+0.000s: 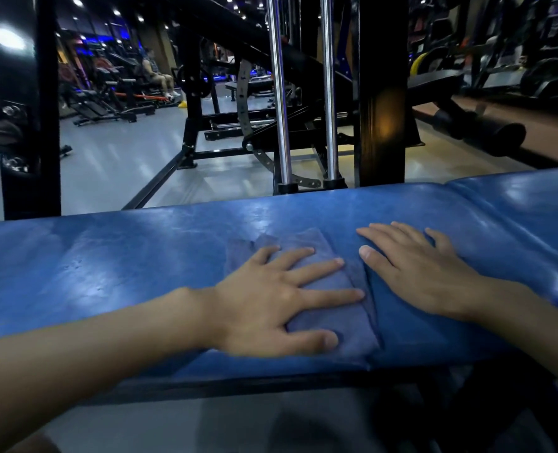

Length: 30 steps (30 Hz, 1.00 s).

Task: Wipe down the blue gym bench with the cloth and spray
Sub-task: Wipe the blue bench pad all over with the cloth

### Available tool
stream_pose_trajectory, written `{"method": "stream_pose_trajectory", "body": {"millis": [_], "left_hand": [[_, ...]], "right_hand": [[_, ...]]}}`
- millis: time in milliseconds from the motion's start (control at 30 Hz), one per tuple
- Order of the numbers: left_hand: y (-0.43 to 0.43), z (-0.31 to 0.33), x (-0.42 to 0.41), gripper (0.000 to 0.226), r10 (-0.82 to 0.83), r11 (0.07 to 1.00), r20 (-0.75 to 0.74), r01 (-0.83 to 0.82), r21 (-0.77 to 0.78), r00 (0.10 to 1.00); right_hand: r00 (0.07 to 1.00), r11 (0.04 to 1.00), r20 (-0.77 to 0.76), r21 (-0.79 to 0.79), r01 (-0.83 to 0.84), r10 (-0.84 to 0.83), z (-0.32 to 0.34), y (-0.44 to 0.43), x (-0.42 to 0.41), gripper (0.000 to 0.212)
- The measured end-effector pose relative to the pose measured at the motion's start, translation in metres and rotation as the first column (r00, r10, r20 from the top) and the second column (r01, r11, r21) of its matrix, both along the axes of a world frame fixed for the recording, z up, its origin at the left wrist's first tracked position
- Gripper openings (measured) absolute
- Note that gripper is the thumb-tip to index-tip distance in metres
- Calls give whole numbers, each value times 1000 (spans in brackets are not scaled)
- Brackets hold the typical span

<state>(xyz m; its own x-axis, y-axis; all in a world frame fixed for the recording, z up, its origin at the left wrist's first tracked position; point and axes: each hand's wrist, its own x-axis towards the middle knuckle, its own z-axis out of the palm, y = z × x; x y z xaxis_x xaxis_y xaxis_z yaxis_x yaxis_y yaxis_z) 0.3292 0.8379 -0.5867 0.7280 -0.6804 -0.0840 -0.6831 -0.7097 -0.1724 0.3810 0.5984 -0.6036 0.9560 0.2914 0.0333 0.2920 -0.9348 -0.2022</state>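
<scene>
The left hand (264,299) is covering the middle of the cloth (349,322), hiding the fabric under its palm. The right hand (424,273) is hiding a patch of the blue bench (107,256), whose pad is running off both side edges. Both forearms are being cut off by the frame. The bench's underframe is lying too dark to make out. The two chrome rods (279,93) are being cropped at the top, and the distant seated person (155,73) is showing too small to tell any detail.

Grey gym floor (124,165), black machine frames (382,93), ceiling spotlights (77,2)
</scene>
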Motion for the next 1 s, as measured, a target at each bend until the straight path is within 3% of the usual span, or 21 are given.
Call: {"method": "stream_pose_trajectory", "body": {"millis": [100,200,367,467,600,733,833,1000], "left_hand": [[6,4,16,65,38,999,-35,-38,2,999],[23,0,59,67,181,982,-39,-183,-36,983],[76,4,134,60,549,821,-69,-553,-139,833],[86,3,153,61,622,771,-80,-627,-115,779],[80,-4,133,59,498,858,-40,-499,-119,866],[50,-4,59,69,159,986,17,-158,-52,987],[36,-4,10,68,-93,994,25,94,-54,995],[48,-1,33,70,-92,993,-24,89,-82,995]], "right_hand": [[1000,1000,-16,-1,2,-2,5,0,-2,70],[999,999,-6,-16,-35,35,11,5,-9,73],[993,992,-54,-70,-107,104,8,25,-17,75],[995,991,-32,-87,-102,99,3,25,-12,78],[995,992,8,-73,-102,102,-3,22,-9,102],[998,999,43,30,-42,41,-3,23,-9,88],[995,999,98,33,22,-25,3,24,-14,82],[995,999,91,43,25,-29,10,46,-30,80]]}}
